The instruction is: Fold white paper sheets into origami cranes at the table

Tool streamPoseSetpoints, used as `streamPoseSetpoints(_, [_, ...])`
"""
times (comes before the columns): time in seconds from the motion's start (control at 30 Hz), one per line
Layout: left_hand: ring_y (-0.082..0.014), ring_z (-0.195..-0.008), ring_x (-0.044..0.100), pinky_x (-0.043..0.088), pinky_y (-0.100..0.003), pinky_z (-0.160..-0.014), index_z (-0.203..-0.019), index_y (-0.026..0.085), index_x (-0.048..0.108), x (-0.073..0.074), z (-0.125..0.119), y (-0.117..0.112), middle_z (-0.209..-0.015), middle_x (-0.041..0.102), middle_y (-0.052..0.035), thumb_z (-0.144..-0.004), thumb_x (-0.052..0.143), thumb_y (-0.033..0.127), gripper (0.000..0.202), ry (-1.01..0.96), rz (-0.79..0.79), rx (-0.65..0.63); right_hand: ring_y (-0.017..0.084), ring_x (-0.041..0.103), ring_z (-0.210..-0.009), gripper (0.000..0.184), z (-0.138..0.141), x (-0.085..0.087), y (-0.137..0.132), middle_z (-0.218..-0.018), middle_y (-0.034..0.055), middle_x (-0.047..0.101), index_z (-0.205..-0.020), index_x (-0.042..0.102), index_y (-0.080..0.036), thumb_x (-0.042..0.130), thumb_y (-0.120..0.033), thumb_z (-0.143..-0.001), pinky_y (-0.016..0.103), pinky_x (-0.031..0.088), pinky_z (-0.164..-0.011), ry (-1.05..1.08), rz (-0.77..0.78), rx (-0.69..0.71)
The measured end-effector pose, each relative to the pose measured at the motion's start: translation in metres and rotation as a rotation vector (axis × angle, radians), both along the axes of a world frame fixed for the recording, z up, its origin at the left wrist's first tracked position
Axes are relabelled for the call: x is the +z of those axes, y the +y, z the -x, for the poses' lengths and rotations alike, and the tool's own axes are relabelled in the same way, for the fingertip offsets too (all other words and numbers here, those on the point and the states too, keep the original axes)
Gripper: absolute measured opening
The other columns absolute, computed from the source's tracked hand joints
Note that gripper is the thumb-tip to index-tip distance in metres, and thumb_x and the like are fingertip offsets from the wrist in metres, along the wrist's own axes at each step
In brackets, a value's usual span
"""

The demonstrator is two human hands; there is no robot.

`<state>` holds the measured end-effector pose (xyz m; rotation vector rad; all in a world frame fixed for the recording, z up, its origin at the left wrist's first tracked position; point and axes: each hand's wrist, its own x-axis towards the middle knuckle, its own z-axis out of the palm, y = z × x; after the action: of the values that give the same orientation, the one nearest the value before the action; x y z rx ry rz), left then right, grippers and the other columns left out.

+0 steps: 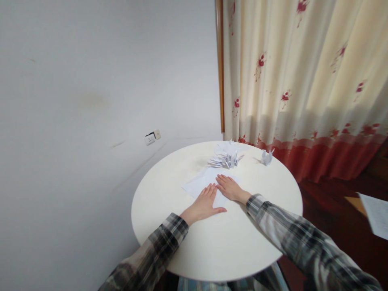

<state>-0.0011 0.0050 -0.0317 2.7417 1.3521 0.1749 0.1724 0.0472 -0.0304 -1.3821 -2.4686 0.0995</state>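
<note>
Item: one round, pale surface [218, 246], occupying the lower middle of the frame. Upon it, at centre, a white sheet of paper [198, 184] is laid flat and slightly askew; no fold or crease can be made out in it, though part of it is covered. The left hand [206, 200] is placed palm down on the sheet's lower portion, fingers stretched out and together, thumb spread to the right; nothing is gripped by it. The right hand [230, 188] is set just beside it, up and to the right, likewise flat and outspread on the paper, with nothing clasped; the fingertips of the two hands are nearly touching. Both forearms are clad in plaid sleeves [163, 242]. Above the sheet, towards the far rim, a pile of folded paper figures [226, 158] is heaped, pointed wings showing; their number cannot be told. To the right of the pile, apart from it, a single folded figure [267, 157] is stood on its own. Status, as judged: several figures are completed and set aside, while the sheet under the hands appears to be at the flattening stage, with all its folding left to be done. Surroundings: a wall socket [152, 137] at middle left, a flowered curtain [303, 81] at upper right, a loose printed page [376, 214] at the right edge.
</note>
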Motion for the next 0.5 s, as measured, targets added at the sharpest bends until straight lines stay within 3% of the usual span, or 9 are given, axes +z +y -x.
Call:
streamPoseSetpoints(0.23, [-0.0214,-0.135,0.018,0.020,-0.038,-0.109,-0.135,0.007,0.028,-0.003,-0.002,0.010,-0.144,0.026,-0.0144,-0.089,0.012,0.052,0.067,-0.058,-0.071,0.132,0.024,0.027,-0.131,0.051,-0.001,-0.001,0.001,-0.142,0.0114,0.032,-0.134,0.037,-0.013,0.025,-0.039,-0.091,0.043,0.024,-0.105,-0.008,-0.011,-0.006])
streamPoseSetpoints(0.5, [-0.0217,-0.134,0.022,0.021,-0.037,-0.108,-0.134,0.007,0.032,-0.002,0.010,0.037,-0.144,0.027,-0.0129,-0.089,0.018,0.047,0.062,-0.012,-0.093,0.274,0.024,0.027,-0.132,0.051,0.000,-0.004,-0.005,-0.142,0.0112,0.032,-0.134,0.036,-0.013,0.023,-0.038,-0.092,0.043,0.025,-0.105,-0.053,-0.032,-0.005])
